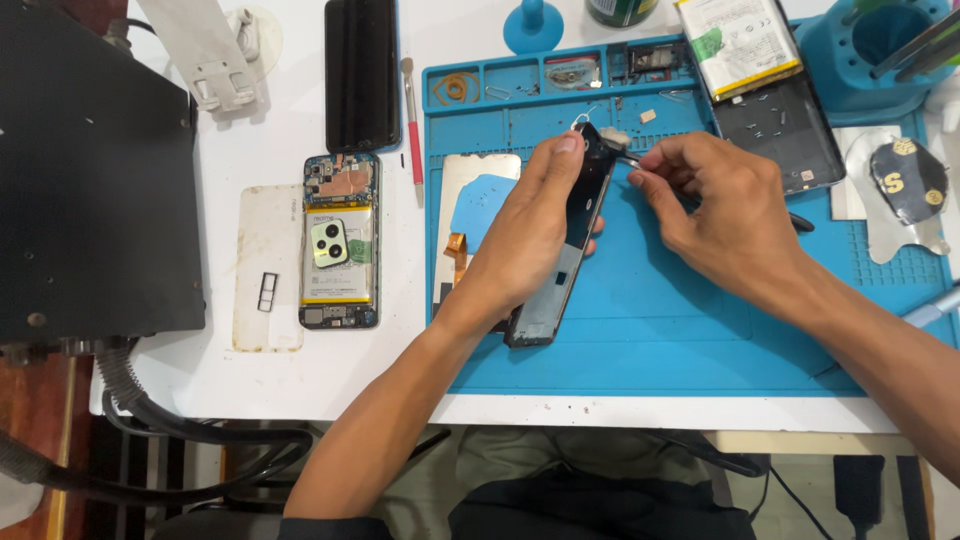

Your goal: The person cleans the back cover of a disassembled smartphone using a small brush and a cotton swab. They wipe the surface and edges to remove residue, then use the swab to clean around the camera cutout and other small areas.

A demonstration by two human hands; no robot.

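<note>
Blue mat (pixel 650 340), dark slim phone frame (pixel 565 250) tilted

Both bare forearms come up from the lower edge of the view and lean toward each other; the left forearm rises from bottom centre, the right one enters from the lower right corner. The left hand (pixel 535 225) is curled in a grip, its back turned to the camera, the thumb stretched straight up along the top and the remaining fingers wrapped out of sight (only a fingertip peeps out on the far side); the right hand (pixel 725 210) sits just beside it, knuckles up, thumb and forefinger pinched together and pointing leftward toward the left thumb tip; the wrists stay well apart.
</note>
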